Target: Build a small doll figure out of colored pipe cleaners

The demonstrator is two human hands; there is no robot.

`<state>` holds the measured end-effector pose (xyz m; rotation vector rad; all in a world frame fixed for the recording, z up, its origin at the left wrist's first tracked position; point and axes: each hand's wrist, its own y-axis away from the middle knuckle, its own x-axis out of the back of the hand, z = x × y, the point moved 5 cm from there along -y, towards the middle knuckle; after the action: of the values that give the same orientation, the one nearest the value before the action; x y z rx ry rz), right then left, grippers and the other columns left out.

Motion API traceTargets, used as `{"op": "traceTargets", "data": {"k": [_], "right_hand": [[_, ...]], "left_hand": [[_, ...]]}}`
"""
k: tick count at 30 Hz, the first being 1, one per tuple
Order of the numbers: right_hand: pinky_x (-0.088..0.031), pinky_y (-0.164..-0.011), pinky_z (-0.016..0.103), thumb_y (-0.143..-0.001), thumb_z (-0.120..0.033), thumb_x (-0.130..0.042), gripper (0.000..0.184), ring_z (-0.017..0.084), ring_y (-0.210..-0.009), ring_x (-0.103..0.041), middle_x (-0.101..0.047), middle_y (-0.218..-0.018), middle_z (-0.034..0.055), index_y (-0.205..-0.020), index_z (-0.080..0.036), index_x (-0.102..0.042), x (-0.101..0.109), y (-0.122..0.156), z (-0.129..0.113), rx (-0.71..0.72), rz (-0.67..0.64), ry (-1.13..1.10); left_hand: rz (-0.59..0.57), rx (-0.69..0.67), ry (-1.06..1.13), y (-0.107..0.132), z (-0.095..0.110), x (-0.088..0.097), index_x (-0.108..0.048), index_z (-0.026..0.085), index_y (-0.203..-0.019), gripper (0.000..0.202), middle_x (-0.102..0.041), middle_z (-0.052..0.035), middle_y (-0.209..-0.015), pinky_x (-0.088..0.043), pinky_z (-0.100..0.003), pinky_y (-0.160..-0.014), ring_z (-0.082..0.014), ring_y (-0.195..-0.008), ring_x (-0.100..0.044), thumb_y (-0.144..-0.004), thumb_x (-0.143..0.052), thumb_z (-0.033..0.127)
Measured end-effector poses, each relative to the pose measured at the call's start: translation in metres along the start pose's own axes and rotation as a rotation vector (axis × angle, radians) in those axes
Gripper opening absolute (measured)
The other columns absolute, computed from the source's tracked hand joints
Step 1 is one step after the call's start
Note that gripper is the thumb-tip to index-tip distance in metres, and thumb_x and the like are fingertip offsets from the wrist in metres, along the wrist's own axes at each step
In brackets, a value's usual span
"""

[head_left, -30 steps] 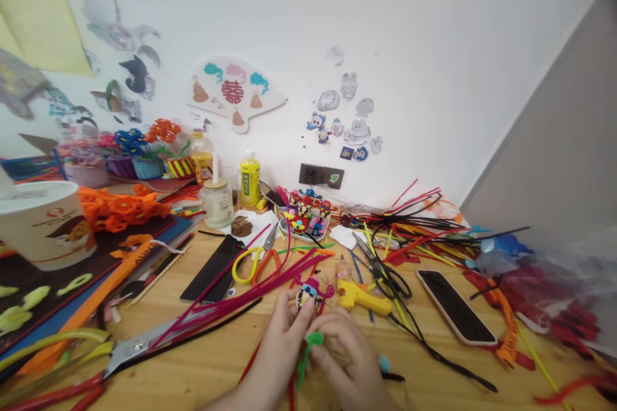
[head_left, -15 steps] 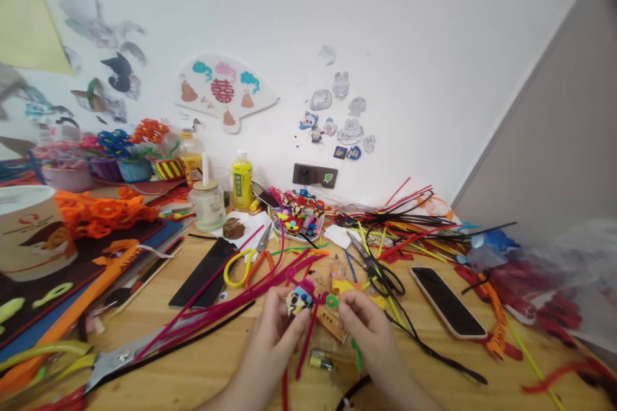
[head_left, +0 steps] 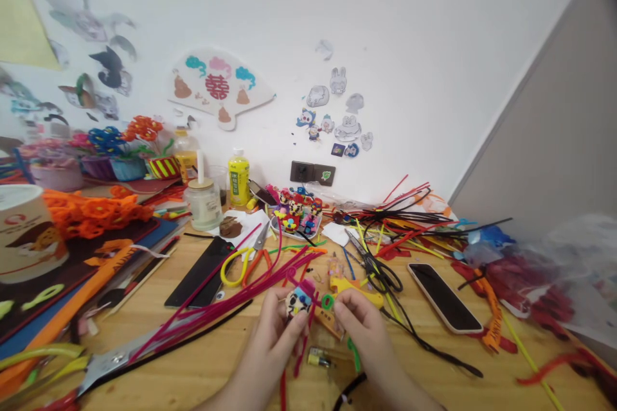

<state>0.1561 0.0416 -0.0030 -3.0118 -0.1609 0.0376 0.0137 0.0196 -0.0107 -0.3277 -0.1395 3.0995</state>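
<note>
Pinched in my left hand (head_left: 276, 327) is a small pipe-cleaner doll head (head_left: 297, 302), pale-faced with blue and magenta parts on top. My right hand (head_left: 362, 324) closes its fingertips on a green pipe-cleaner coil (head_left: 328, 302), just right of the doll head; a green tail hangs below the palm. Beyond the right fingers lies a yellow glue gun (head_left: 357, 289). Between the hands, a small wooden-coloured block (head_left: 328, 322) and a yellow-and-black battery-like piece (head_left: 320, 357) rest on the table.
Magenta pipe cleaners (head_left: 216, 302) lie across big scissors (head_left: 113, 359) at left. Yellow-orange scissors (head_left: 241, 263), black scissors (head_left: 373, 263) and two phones (head_left: 444, 298) surround the hands. A tray of finished dolls (head_left: 295, 218) stands behind, near a yellow bottle (head_left: 239, 178). A paper cup (head_left: 29, 231) is at left.
The green coil has shifted slightly left and down with my right hand. My left hand still holds the doll head. The whole view has shifted slightly.
</note>
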Motion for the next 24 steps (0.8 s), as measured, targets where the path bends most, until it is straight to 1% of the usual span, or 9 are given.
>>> {"op": "traceTargets", "data": {"k": [3, 8, 15, 19, 21, 24], "right_hand": [[-0.029, -0.046, 0.021, -0.066, -0.056, -0.062, 0.041, 0.009, -0.047, -0.035, -0.038, -0.049, -0.0068, -0.059, -0.019, -0.046, 0.000, 0.000, 0.000, -0.011, 0.003, 0.000], [-0.030, -0.048, 0.021, -0.065, -0.057, -0.061, 0.043, 0.009, -0.048, -0.036, -0.038, -0.050, -0.0067, -0.058, -0.019, -0.044, -0.001, 0.000, 0.001, -0.021, -0.016, 0.004], [-0.031, -0.049, 0.022, -0.064, -0.056, -0.063, 0.042, 0.010, -0.048, -0.037, -0.040, -0.050, -0.0061, -0.059, -0.018, -0.045, -0.001, 0.000, -0.001, -0.042, -0.024, 0.001], [-0.030, -0.048, 0.022, -0.065, -0.055, -0.063, 0.041, 0.009, -0.048, -0.036, -0.039, -0.050, -0.0064, -0.059, -0.019, -0.045, -0.001, 0.000, 0.000, -0.033, -0.027, -0.004], [-0.030, -0.048, 0.021, -0.065, -0.055, -0.063, 0.041, 0.010, -0.048, -0.036, -0.039, -0.050, -0.0065, -0.059, -0.019, -0.045, 0.000, 0.000, 0.001, -0.019, -0.022, 0.004], [-0.030, -0.049, 0.022, -0.065, -0.054, -0.063, 0.039, 0.010, -0.050, -0.036, -0.039, -0.052, -0.0060, -0.059, -0.019, -0.047, 0.000, 0.000, 0.001, 0.006, -0.010, 0.017]], "left_hand": [[-0.005, 0.016, 0.005, 0.000, 0.000, -0.001, -0.042, 0.023, -0.087, 0.036, -0.051, 0.0082, -0.055, -0.036, -0.019, -0.039, -0.0088, -0.041, -0.045, -0.071, -0.060, 0.049], [0.007, 0.015, 0.008, 0.000, 0.004, -0.004, -0.043, 0.023, -0.085, 0.039, -0.052, 0.0080, -0.053, -0.036, -0.019, -0.038, -0.0079, -0.039, -0.045, -0.068, -0.063, 0.051], [-0.019, 0.028, 0.041, 0.002, 0.008, -0.007, -0.043, 0.022, -0.083, 0.044, -0.051, 0.0086, -0.051, -0.035, -0.018, -0.035, -0.0067, -0.037, -0.043, -0.065, -0.064, 0.056], [-0.046, 0.053, 0.101, -0.002, 0.000, -0.006, -0.042, 0.022, -0.085, 0.044, -0.054, 0.0081, -0.053, -0.035, -0.017, -0.033, -0.0072, -0.036, -0.045, -0.065, -0.066, 0.053], [-0.077, 0.091, 0.169, -0.003, -0.004, -0.007, -0.041, 0.023, -0.085, 0.044, -0.057, 0.0067, -0.055, -0.037, -0.018, -0.033, -0.0086, -0.036, -0.049, -0.063, -0.069, 0.049], [-0.119, 0.169, 0.277, -0.003, -0.005, -0.008, -0.042, 0.022, -0.084, 0.039, -0.061, 0.0037, -0.062, -0.040, -0.018, -0.037, -0.0093, -0.040, -0.053, -0.065, -0.071, 0.041]]}}
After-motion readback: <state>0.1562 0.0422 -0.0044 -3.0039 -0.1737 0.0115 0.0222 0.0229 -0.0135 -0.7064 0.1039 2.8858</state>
